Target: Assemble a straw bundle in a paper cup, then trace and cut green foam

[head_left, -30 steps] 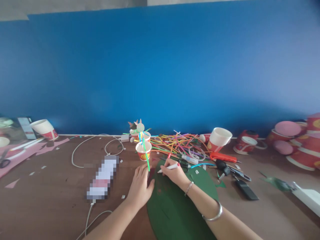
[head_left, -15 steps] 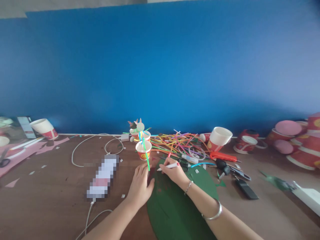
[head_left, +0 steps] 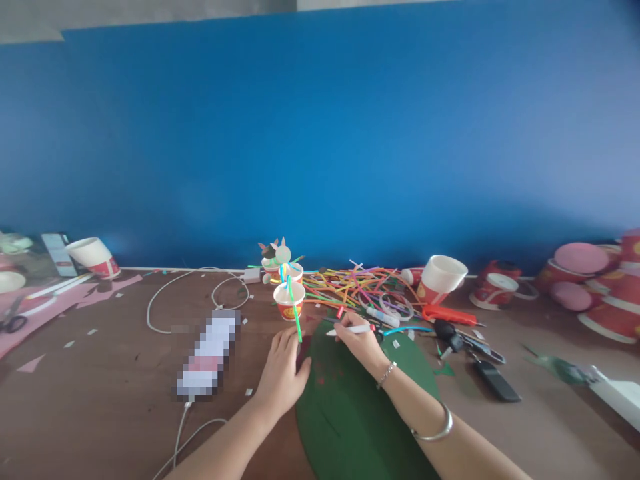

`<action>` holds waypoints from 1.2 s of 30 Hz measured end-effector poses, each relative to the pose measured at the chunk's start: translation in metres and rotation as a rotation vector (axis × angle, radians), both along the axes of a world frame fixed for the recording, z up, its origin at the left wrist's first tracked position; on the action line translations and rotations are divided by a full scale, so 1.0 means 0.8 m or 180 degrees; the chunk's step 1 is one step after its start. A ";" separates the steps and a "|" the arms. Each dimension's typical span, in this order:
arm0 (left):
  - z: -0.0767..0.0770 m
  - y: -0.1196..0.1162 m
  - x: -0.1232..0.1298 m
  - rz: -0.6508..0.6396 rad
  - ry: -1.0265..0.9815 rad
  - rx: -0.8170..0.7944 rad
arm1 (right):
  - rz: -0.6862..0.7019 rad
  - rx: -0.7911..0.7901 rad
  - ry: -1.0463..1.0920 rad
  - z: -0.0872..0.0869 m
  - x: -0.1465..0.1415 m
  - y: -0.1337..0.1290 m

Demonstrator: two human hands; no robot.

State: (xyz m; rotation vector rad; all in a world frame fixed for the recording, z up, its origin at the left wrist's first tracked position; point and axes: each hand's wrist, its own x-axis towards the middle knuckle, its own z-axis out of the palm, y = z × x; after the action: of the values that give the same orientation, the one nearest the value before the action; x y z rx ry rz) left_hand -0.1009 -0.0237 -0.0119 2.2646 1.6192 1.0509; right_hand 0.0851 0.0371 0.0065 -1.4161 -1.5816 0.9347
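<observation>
From where I stood, a blue wall (head_left: 320,133) filled most of the upper frame, and below it a brown table (head_left: 110,413) ran right across. A green oval mat (head_left: 365,420) lay at lower centre, cut off by the bottom edge. At the far right stood a cluster of red paper cups (head_left: 613,310), with pink rounds among them. A heap of coloured straws (head_left: 345,287) sprawled along the wall at centre.

Left of centre lay a phone (head_left: 210,350), its face blurred out, a white cable plugged into its near end. The left hand (head_left: 283,367) rested at the mat's left edge, fingers loosely bent and close together, thumb held well apart; I couldn't see it gripping anything. The right hand (head_left: 357,340) was over the upper part of the mat, fingers closed in a writing grip.

Right of centre, near the wall, a white cup (head_left: 443,279) leaned over. A smaller cup (head_left: 291,305) stood upright just beyond the left hand, and a green straw (head_left: 297,320) hung down its front towards those fingers. The white marker (head_left: 361,329), just right of centre, was pinched in the right hand, tip pointing left; whether it touched anything, I couldn't tell.
</observation>
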 end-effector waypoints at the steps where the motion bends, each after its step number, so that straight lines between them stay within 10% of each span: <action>1: 0.000 0.000 0.000 -0.0008 -0.0002 -0.0004 | -0.0002 -0.0004 -0.0033 0.001 0.000 0.000; 36: -0.001 -0.001 0.000 -0.0002 -0.0002 -0.0028 | 0.0001 0.0031 -0.0177 0.000 -0.003 -0.001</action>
State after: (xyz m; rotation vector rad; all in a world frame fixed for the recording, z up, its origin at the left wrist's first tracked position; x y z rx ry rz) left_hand -0.1007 -0.0243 -0.0131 2.2589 1.6197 1.0419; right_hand 0.0830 0.0364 0.0062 -1.4463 -1.6251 0.8934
